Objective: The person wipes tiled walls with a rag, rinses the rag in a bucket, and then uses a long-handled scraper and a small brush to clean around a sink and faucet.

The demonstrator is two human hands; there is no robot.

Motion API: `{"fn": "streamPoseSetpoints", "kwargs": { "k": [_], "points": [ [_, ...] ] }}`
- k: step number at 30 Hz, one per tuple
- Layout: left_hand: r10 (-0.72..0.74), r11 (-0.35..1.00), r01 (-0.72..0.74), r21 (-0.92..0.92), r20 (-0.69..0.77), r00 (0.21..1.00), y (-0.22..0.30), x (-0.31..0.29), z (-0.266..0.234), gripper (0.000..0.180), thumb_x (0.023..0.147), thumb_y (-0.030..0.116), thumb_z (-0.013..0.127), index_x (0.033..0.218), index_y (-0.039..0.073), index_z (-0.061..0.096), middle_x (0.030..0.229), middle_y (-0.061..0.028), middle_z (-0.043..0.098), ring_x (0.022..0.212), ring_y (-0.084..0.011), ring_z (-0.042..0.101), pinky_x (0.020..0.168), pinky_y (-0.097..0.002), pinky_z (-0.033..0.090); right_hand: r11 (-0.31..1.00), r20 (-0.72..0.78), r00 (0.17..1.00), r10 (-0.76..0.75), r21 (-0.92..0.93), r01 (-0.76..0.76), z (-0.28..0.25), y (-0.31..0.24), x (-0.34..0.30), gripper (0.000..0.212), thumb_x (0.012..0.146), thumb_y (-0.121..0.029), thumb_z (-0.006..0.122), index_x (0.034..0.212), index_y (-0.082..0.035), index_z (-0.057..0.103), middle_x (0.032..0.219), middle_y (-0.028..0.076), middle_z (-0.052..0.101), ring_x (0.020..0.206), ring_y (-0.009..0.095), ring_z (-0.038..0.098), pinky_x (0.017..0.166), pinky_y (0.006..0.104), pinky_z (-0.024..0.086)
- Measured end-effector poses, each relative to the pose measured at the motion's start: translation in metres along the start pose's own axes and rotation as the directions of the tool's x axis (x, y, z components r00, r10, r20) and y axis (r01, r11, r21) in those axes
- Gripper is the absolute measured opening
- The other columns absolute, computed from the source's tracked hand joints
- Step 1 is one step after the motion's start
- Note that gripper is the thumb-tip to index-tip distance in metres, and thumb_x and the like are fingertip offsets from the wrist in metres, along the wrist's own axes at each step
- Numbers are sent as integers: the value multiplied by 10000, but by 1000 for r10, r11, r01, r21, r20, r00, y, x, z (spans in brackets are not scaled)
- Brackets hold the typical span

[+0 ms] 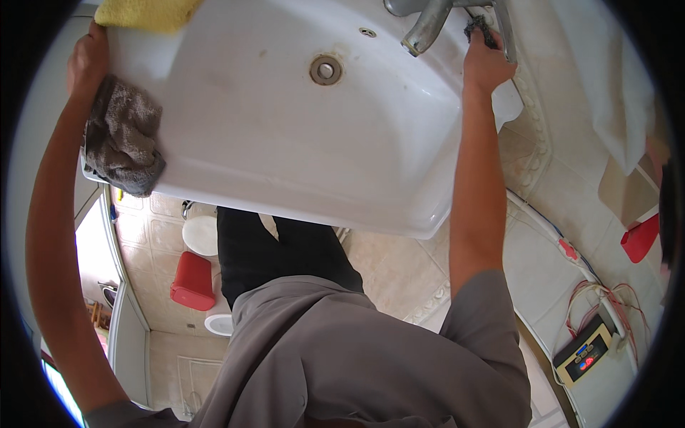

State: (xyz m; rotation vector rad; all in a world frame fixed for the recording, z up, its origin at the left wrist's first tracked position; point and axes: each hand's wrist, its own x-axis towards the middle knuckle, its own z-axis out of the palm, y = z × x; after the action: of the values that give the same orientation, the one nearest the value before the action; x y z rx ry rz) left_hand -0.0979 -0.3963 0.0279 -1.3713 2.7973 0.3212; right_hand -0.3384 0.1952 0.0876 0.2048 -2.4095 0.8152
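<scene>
A white washbasin (307, 153) fills the upper middle, with a metal drain (326, 70) in its bowl. My right hand (489, 65) reaches behind the chrome faucet (430, 27) at the basin's far right corner. Its fingers are closed on a dark, curly metal scouring pad (479, 28), pressed near the base of the faucet. My left hand (88, 60) is at the basin's left edge, fingers curled and partly hidden. It touches the corner of a yellow cloth (148, 13); whether it grips cloth or rim is unclear. A grey-brown towel (125, 135) hangs over the rim just below it.
At the right, a small control box (584, 351) with loose wires sits by a pipe along the tiled wall. A pale curtain-like sheet (606, 85) hangs above it. Behind me are a red bin (193, 280) and a white round lid (200, 235) on the tiled floor.
</scene>
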Motion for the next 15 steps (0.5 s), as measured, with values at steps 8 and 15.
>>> {"fn": "streamPoseSetpoints", "kwargs": {
  "k": [8,15],
  "points": [
    [-38,998,40,-58,29,999,9,-6,-2,790,957,652,204,1312,73,606,1361,-254,548,1302,-443,471,1086,-472,377,988,44,988,-151,-22,152,2,-19,3,162,739,-137,750,777,15,709,737,129,694,699,300,674,695,378,508],
    [-90,995,92,-38,46,995,-14,10,4,810,952,671,222,1315,51,598,1363,-256,550,1300,-450,472,1078,-473,365,986,56,984,-167,22,166,-5,-26,4,154,745,-102,745,822,29,723,772,135,716,738,253,693,720,373,517]
  ]
}}
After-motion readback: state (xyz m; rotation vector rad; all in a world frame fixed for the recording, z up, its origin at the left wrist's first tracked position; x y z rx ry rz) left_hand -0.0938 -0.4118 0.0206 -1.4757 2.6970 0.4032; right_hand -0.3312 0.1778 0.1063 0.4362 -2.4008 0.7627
